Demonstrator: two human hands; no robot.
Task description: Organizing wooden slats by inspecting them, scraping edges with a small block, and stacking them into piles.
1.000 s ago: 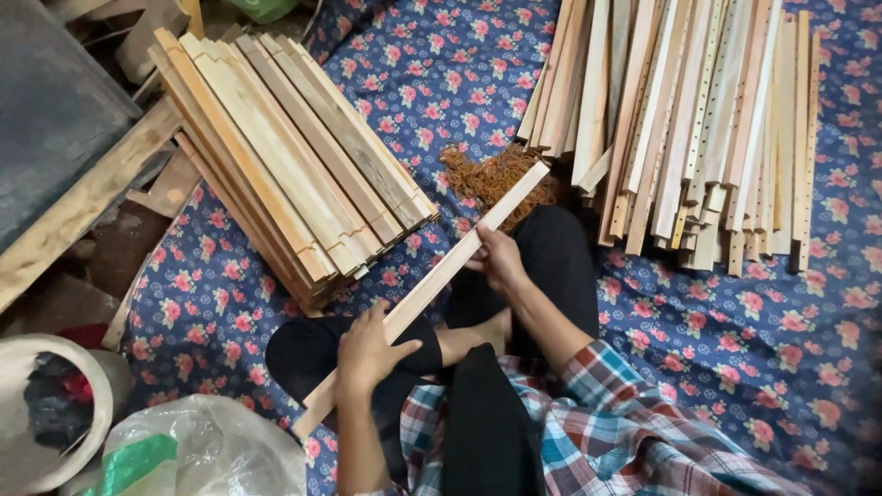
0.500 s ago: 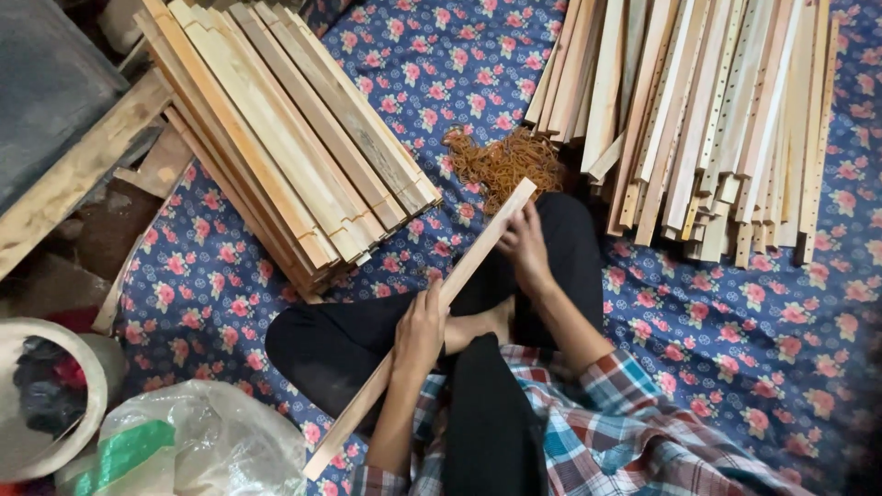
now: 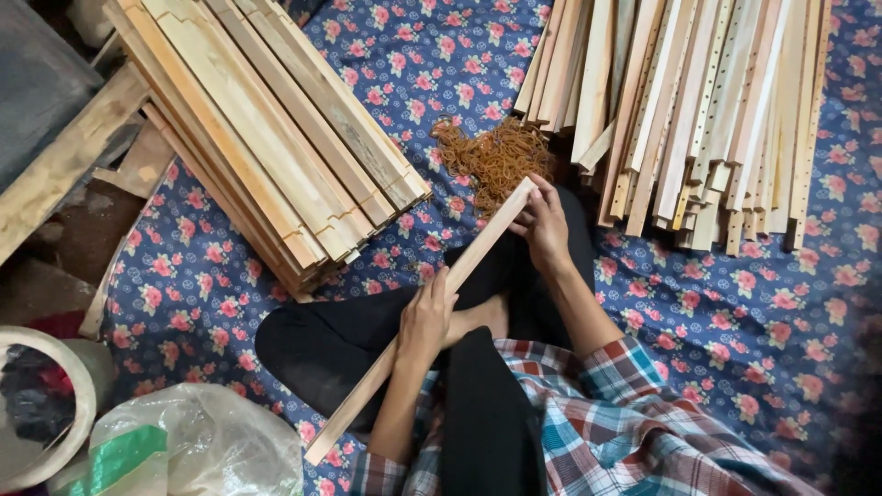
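I hold one long pale wooden slat (image 3: 478, 248) slanted across my lap, from lower left to upper right. My left hand (image 3: 425, 317) grips it near the middle. My right hand (image 3: 544, 225) clasps its upper end, close to a heap of brown rubber bands (image 3: 491, 156) on the floral cloth. My crossed legs in black trousers lie under the slat.
A stacked bundle of notched wooden slats (image 3: 266, 129) lies at the upper left. A loose pile of thinner slats with drilled holes (image 3: 698, 101) fills the upper right. A white bucket (image 3: 41, 413) and a plastic bag (image 3: 184, 445) sit at the lower left. Rough planks (image 3: 64, 161) lie beyond the blue floral cloth (image 3: 735, 312).
The view has shifted downward and to the right, and the slat with both hands now sits lower and more to the right in the picture. My grip on the slat stays the same.
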